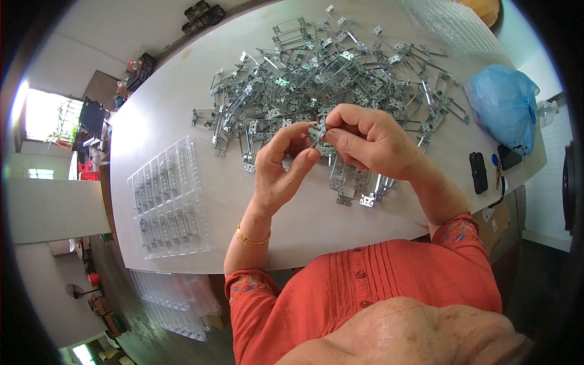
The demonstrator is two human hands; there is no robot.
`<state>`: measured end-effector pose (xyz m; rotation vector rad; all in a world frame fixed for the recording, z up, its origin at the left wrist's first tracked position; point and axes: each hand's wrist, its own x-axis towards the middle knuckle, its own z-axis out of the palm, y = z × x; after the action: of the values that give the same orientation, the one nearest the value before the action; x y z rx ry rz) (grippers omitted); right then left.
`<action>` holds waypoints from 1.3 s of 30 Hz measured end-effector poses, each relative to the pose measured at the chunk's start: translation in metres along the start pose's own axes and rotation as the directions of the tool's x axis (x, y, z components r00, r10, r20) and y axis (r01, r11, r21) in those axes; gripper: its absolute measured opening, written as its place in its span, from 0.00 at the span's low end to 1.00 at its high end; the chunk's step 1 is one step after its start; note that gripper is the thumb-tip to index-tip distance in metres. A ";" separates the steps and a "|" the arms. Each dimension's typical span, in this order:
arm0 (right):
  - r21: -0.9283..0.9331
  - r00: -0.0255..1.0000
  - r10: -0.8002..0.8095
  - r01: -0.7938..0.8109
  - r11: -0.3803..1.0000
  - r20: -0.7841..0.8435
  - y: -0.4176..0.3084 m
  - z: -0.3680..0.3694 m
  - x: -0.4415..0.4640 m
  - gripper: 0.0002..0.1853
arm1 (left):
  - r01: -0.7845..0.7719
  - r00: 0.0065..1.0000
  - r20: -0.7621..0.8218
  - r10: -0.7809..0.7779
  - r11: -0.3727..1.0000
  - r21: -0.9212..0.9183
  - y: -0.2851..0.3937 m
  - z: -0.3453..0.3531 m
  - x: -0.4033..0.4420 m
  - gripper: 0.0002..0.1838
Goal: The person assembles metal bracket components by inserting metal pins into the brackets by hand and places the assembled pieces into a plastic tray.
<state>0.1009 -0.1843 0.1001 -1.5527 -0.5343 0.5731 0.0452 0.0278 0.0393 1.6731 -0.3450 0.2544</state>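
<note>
Both hands meet over the near side of a large heap of metal brackets (316,73). Between them is one small metal bracket (317,132) with a flat, cut-out end plate. My left hand (281,164) grips it from the left between thumb and fingers. From the right, my right hand (372,141) pinches the same bracket with thumb and curled index finger. Part of the bracket is hidden by the fingers. Loose brackets with thin rods lie just below and beyond the hands.
On the table's left is a clear plastic tray (198,201) with rows of metal pieces. More clear trays (170,298) are stacked below the table edge. At right sit a blue plastic bag (502,106), a black case (478,173) and scissors (497,170). Clear trays (453,30) lie at the far right.
</note>
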 end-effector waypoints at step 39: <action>-0.153 0.959 -0.137 0.101 0.983 -0.247 0.015 -0.019 0.012 0.07 | -0.098 0.984 -0.099 0.145 0.919 0.382 -0.006 -0.005 0.006 0.12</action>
<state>0.1219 -0.1920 0.0855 -1.6839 -0.4734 0.2401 0.0534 0.0326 0.0363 2.0051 -0.3199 0.5450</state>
